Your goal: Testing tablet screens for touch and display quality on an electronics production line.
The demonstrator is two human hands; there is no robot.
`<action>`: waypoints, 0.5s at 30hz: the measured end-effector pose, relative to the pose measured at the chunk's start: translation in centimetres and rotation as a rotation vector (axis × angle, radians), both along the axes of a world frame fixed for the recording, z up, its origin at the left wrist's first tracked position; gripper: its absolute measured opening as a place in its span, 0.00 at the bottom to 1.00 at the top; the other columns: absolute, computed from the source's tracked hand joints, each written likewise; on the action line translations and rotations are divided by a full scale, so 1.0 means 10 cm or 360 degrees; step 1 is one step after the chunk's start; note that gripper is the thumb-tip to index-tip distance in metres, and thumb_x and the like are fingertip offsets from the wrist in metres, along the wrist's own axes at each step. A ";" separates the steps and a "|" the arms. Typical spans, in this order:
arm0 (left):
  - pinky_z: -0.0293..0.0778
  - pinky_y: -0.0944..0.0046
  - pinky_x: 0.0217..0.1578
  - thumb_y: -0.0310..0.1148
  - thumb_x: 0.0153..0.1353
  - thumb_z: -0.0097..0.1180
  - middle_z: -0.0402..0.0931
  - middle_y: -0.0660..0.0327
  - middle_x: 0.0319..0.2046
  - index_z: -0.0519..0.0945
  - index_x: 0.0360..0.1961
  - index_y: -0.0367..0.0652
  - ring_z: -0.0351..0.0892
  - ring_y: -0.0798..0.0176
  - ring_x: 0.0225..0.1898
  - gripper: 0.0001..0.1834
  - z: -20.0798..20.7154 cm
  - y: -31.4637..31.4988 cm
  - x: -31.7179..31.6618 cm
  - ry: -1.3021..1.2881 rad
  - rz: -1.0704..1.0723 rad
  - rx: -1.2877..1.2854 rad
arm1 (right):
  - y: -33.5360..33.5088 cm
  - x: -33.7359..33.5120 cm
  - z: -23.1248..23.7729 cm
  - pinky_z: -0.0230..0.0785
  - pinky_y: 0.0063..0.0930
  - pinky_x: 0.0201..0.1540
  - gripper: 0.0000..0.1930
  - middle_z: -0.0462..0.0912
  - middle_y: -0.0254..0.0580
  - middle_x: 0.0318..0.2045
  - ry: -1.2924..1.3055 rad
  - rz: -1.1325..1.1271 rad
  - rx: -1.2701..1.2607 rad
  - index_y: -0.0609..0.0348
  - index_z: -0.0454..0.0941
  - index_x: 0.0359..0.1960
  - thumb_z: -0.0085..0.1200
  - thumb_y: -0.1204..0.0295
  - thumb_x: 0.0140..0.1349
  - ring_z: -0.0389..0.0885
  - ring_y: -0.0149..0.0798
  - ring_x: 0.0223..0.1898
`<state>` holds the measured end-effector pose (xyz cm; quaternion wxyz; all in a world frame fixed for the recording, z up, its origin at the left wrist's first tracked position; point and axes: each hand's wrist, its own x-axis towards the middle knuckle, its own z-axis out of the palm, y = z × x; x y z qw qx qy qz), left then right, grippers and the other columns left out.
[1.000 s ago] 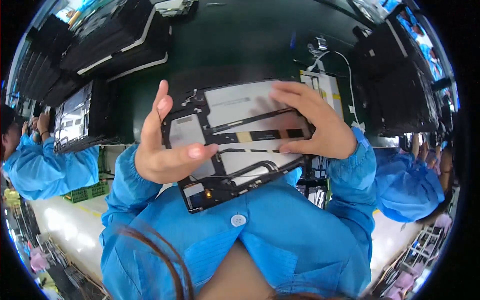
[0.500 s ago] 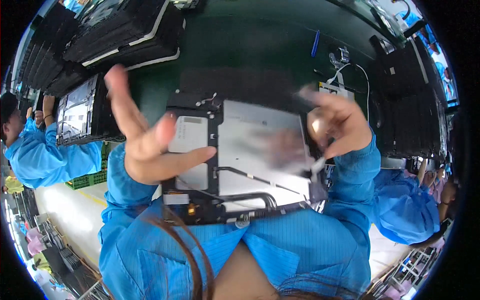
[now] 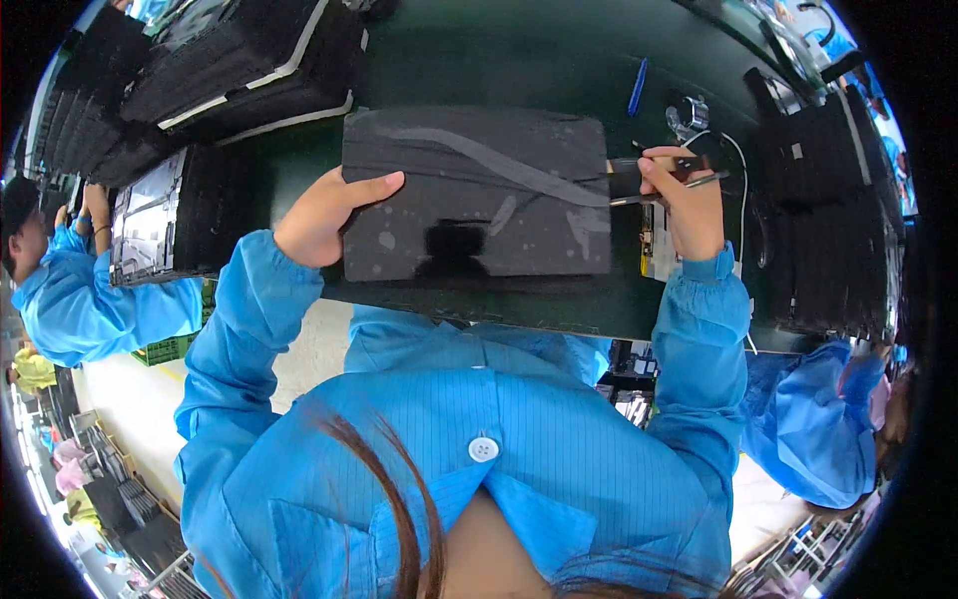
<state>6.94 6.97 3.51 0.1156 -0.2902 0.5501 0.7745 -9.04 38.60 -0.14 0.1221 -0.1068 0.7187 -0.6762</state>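
The tablet panel [image 3: 477, 195] is flipped now, dark glass up, flat on the green bench [image 3: 559, 60]. Left hand [image 3: 324, 215] grips its edge (thumb on top); right hand [image 3: 689, 200] pinches tweezers [image 3: 664, 192], so the back-side work looks finished.

An electronics assembly line: blue-smocked workers [image 3: 90, 290], stacked black trays [image 3: 239, 60], green workbench [image 3: 499, 60].

Dark green worktable [image 3: 519, 60]. Stacked black trays [image 3: 200, 70] sat at far left. Blue pen [image 3: 638, 86] lay near the far edge. More black trays [image 3: 838, 200] at right. Co-workers in blue coats [image 3: 90, 299] flanked both sides.
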 end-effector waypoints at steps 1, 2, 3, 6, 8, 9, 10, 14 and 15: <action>0.73 0.61 0.43 0.34 0.52 0.60 0.74 0.54 0.43 0.69 0.49 0.34 0.76 0.59 0.40 0.25 0.01 -0.03 -0.03 -0.0024 -0.0084 0.0006 | 0.01 -0.01 -0.01 0.70 0.20 0.29 0.10 0.78 0.37 0.25 0.0040 0.0059 0.0150 0.63 0.76 0.37 0.57 0.75 0.52 0.77 0.28 0.27; 0.73 0.62 0.42 0.35 0.52 0.59 0.74 0.54 0.42 0.69 0.48 0.34 0.77 0.60 0.40 0.24 0.01 -0.05 -0.04 -0.0048 -0.0163 0.0013 | 0.03 -0.04 -0.03 0.71 0.20 0.28 0.11 0.78 0.37 0.26 0.0080 0.0124 0.0301 0.64 0.76 0.37 0.57 0.74 0.53 0.77 0.28 0.27; 0.74 0.63 0.42 0.40 0.54 0.57 0.75 0.54 0.41 0.70 0.48 0.35 0.77 0.61 0.38 0.24 -0.04 -0.08 -0.05 -0.0083 -0.0181 -0.0165 | 0.04 -0.05 -0.03 0.71 0.20 0.28 0.11 0.78 0.37 0.26 0.0074 0.0138 0.0304 0.64 0.76 0.37 0.57 0.74 0.53 0.77 0.28 0.27; 0.74 0.64 0.40 0.46 0.56 0.54 0.75 0.54 0.41 0.73 0.44 0.36 0.77 0.63 0.38 0.24 0.17 -0.18 -0.10 -0.0313 -0.0564 -0.0682 | 0.14 -0.11 0.03 0.72 0.20 0.30 0.12 0.78 0.38 0.27 -0.0110 0.0250 0.0387 0.64 0.75 0.39 0.56 0.73 0.53 0.78 0.28 0.28; 0.74 0.64 0.34 0.50 0.57 0.50 0.76 0.53 0.37 0.76 0.37 0.35 0.78 0.59 0.32 0.24 0.22 -0.27 -0.13 -0.0518 -0.0733 -0.1054 | 0.22 -0.14 0.04 0.72 0.19 0.31 0.14 0.78 0.38 0.28 -0.0133 0.0253 0.0367 0.64 0.74 0.41 0.56 0.72 0.54 0.78 0.28 0.29; 0.73 0.61 0.31 0.50 0.57 0.50 0.75 0.52 0.34 0.76 0.33 0.36 0.77 0.56 0.31 0.23 0.25 -0.29 -0.10 -0.0386 -0.0933 -0.1847 | 0.27 -0.15 0.03 0.71 0.18 0.29 0.15 0.78 0.38 0.27 -0.0131 0.0225 0.0382 0.64 0.74 0.42 0.56 0.71 0.54 0.78 0.28 0.27; 0.72 0.59 0.29 0.49 0.57 0.50 0.75 0.52 0.31 0.76 0.29 0.37 0.76 0.53 0.29 0.21 0.28 -0.29 -0.07 -0.0226 -0.1115 -0.2640 | 0.32 -0.16 0.04 0.71 0.18 0.29 0.15 0.78 0.38 0.27 -0.0131 0.0237 0.0382 0.64 0.74 0.42 0.56 0.71 0.54 0.78 0.28 0.27; 0.72 0.57 0.38 0.39 0.46 0.55 0.74 0.55 0.32 0.76 0.30 0.41 0.74 0.53 0.37 0.13 0.58 0.80 -0.14 0.1288 -0.1497 -0.2537 | 0.55 -0.16 0.01 0.64 0.15 0.21 0.14 0.77 0.36 0.24 -0.0213 0.0316 0.0567 0.64 0.75 0.41 0.56 0.71 0.54 0.74 0.24 0.21; 0.72 0.57 0.38 0.39 0.46 0.55 0.74 0.55 0.32 0.76 0.30 0.41 0.74 0.53 0.37 0.13 0.59 0.78 -0.08 0.1247 -0.1477 -0.2553 | 0.56 -0.17 0.02 0.63 0.15 0.20 0.13 0.76 0.35 0.23 -0.0161 0.0338 0.0598 0.63 0.75 0.40 0.57 0.71 0.54 0.73 0.24 0.20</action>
